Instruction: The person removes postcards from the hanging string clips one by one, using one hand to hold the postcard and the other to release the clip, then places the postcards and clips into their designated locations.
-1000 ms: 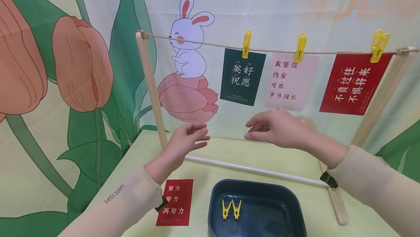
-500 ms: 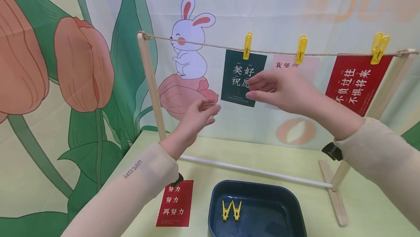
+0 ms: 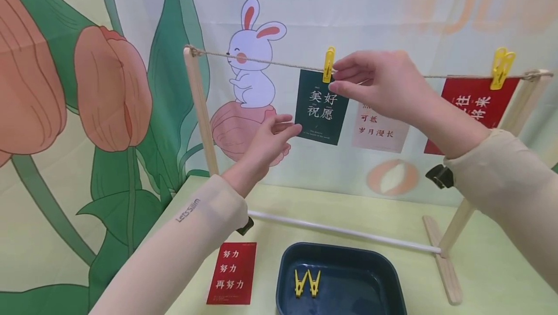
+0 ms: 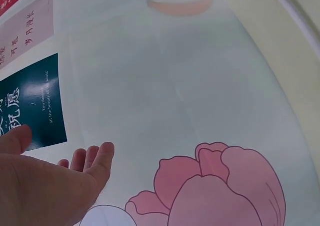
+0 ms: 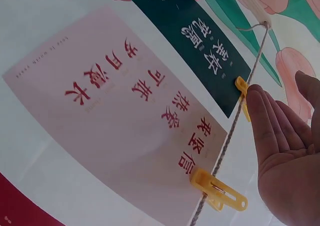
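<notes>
A dark green card (image 3: pixel 318 123) hangs from a twine line (image 3: pixel 261 61), gripped at its top by a yellow clothespin (image 3: pixel 329 65). My right hand (image 3: pixel 385 82) is raised with fingertips right at that clothespin, thumb and fingers apart. Lower down, my left hand (image 3: pixel 272 143) reaches toward the card's lower left corner, its fingers loosely extended; in the left wrist view the thumb overlaps the green card (image 4: pixel 40 105). Right of it hangs a pink card (image 3: pixel 378 133), partly behind my right hand; its clothespin (image 5: pixel 215 188) shows in the right wrist view.
A red card (image 3: pixel 479 94) hangs at the line's right end under yellow clothespins (image 3: pixel 501 69). Wooden posts (image 3: pixel 201 111) hold the line, joined below by a white rod (image 3: pixel 348 233). On the table are a dark blue basin (image 3: pixel 322 245) with two clothespins (image 3: pixel 306 283) and another red card (image 3: pixel 232 274).
Both hands have risen toward the green card. The right has come up past the pink card to the clothespin; the left has moved up and right to the card's lower corner.
</notes>
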Tool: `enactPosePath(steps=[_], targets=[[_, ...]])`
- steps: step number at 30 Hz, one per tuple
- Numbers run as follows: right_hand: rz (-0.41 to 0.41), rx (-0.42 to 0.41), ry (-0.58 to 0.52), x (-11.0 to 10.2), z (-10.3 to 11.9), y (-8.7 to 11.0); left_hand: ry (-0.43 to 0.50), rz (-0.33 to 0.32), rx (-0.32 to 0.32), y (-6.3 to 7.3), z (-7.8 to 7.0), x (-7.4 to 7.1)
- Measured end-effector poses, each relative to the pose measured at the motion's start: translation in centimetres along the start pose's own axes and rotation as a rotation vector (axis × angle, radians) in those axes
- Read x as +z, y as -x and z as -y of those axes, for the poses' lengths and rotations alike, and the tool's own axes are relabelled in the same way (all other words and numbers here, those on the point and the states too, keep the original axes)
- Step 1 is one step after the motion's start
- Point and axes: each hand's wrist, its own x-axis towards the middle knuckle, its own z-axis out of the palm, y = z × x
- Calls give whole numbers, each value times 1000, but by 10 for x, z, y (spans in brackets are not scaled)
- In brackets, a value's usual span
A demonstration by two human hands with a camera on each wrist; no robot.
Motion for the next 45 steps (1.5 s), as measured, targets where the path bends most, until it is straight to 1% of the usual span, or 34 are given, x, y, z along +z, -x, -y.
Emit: enactPosePath(steps=[5,11,14,23,28,35,45], targets=[[-53,12,-2,-4,0,-6,-34,5,23,-3,-5,2],[-64,22,12,-6,-1,-14,-86,27,38,-6,-9,3],[-52,29,24,-6,-2,-18,-93,45,52,-7,-11,4],[37,111,65,-3,-2,-31,-85,68,89,-9,-14,6],[72,116,93,2,0,-38,-88,64,104,-9,-15,7],[76,116,110,5,-2,-45,-71,76,123,-7,-16,9],[45,145,51,6,-7,-48,-73,90,134,-8,-15,7]])
